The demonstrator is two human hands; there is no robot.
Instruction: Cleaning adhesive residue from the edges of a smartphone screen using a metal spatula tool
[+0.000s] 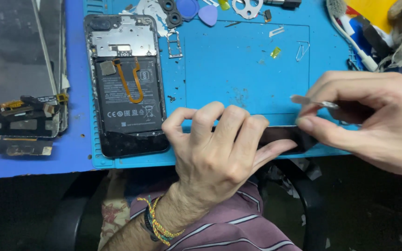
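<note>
One black phone panel (280, 137) in left hand (215, 148) grip, right hand (373, 116) pinching one metal tool (312, 101) (thin), one opened phone (125, 83) nearby

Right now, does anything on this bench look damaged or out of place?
Yes. The phone lies with its back off, battery and orange flex cable bare. Black specks litter the blue mat beside it, and a loose paper clip sits upper right.

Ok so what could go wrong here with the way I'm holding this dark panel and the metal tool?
The dark panel hangs over the edge of the blue mat, gripped by your left hand; it might flex or drop. The metal tool in your right hand sits close to your fingertips and could slip. The opened phone lies near your left hand and could be knocked.
</note>
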